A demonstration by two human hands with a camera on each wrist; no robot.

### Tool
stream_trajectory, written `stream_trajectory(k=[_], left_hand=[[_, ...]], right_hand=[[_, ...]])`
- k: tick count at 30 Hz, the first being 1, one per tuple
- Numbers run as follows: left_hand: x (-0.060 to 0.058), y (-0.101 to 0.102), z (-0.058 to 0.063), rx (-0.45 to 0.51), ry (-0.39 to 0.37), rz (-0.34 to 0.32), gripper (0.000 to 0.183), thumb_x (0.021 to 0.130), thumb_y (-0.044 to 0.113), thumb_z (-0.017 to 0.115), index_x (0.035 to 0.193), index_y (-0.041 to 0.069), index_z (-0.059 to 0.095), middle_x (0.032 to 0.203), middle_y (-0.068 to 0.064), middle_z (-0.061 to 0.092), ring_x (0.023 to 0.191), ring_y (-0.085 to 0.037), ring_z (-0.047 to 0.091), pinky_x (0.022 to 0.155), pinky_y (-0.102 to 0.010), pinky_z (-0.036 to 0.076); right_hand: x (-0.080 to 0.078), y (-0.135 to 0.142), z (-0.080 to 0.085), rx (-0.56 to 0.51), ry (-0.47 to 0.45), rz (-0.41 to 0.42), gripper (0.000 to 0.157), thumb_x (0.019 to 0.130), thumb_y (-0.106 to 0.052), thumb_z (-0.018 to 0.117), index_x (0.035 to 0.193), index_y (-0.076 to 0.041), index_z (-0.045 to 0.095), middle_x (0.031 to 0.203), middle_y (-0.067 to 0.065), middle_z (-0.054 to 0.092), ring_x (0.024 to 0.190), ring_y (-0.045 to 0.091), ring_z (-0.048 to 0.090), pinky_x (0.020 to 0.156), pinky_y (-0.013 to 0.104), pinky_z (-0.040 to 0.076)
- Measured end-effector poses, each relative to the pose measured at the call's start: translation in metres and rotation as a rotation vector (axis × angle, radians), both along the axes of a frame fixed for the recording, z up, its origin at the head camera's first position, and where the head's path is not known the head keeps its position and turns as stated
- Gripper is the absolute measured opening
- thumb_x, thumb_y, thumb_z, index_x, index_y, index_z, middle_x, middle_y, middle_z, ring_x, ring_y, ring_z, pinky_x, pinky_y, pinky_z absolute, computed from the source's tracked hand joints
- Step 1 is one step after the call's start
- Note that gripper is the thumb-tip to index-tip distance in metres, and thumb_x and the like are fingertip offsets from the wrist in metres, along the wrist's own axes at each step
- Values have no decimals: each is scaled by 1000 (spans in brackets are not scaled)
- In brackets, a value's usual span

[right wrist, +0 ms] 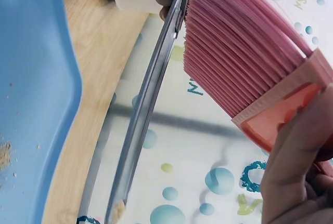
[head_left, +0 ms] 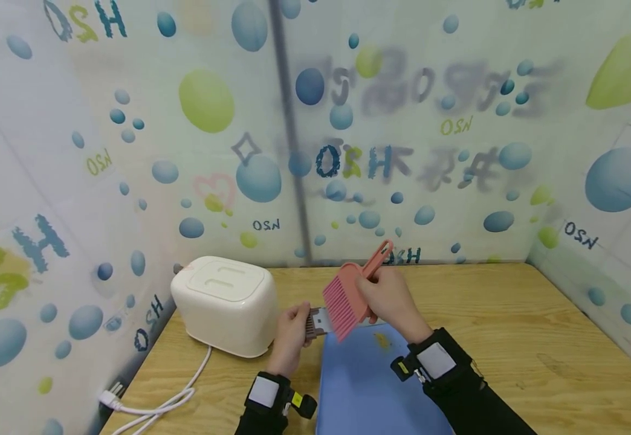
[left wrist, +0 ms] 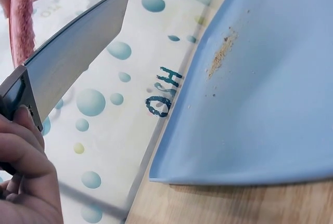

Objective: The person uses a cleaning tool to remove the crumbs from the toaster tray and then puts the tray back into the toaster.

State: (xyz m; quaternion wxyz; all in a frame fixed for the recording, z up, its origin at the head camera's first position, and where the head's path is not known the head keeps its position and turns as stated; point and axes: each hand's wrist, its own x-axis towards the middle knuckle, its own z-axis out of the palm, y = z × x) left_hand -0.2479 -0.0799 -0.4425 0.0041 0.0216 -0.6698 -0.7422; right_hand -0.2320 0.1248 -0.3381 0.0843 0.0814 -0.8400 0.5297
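My left hand (head_left: 292, 329) grips the dark handle of a knife-like tool with a flat, wide metal blade (left wrist: 78, 50), squared at its far end. In my right hand (head_left: 391, 296) is a small pink brush (head_left: 348, 296), pinched near its head. Its bristles (right wrist: 223, 42) point left and overlap the blade near the handle. A few pale crumbs cling to the blade's far end in the right wrist view. Both tools hang over the far edge of a blue tray (head_left: 370, 386), where a small heap of tan crumbs (left wrist: 221, 55) lies.
A white toaster (head_left: 223, 308) with a lid on top stands left of my hands. Its white cord (head_left: 185, 393) runs to a loose plug (head_left: 110, 399) on the wooden table (head_left: 538, 362). Patterned white sheets (head_left: 212, 157) enclose the back and sides.
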Motion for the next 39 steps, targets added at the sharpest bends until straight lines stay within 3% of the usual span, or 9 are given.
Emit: stream_trajectory(k=[8, 17, 26, 30, 39], left_hand=[[2, 4, 2, -16, -9, 3, 38, 108, 32, 51, 96, -1, 64, 72, -2, 57, 55, -8, 47, 48, -20, 38], [1, 5, -1, -22, -28, 6, 38, 108, 32, 51, 100, -2, 65, 72, -1, 57, 56, -8, 48, 49, -20, 38], [4, 2, 4, 12, -26, -7, 39, 109, 32, 48, 103, -3, 65, 70, 0, 59, 54, -7, 48, 48, -21, 36], [4, 1, 6, 27, -29, -20, 41, 110, 33, 47, 108, -4, 65, 71, -1, 62, 53, -7, 49, 47, -21, 35], [0, -2, 2, 19, -17, -5, 38, 110, 31, 46, 101, -2, 65, 71, -1, 61, 55, -9, 49, 50, -21, 36]], right_hand=[[1, -7, -7, -12, -15, 22, 26, 101, -18, 57, 91, 0, 73, 57, 8, 62, 40, 22, 57, 44, 39, 53], [1, -2, -17, -16, -41, -14, 25, 100, -17, 58, 88, 0, 71, 56, 9, 60, 39, 21, 56, 42, 33, 51], [-1, 9, -15, 28, -34, -37, 26, 101, -20, 57, 90, 1, 69, 60, 8, 62, 42, 21, 56, 46, 39, 53], [-1, 15, -14, 37, -35, -50, 26, 101, -20, 57, 91, 1, 69, 60, 8, 62, 43, 21, 57, 45, 36, 52], [-3, 30, -12, 43, -29, -75, 27, 100, -21, 56, 93, 2, 68, 60, 8, 61, 41, 20, 55, 43, 32, 49]])
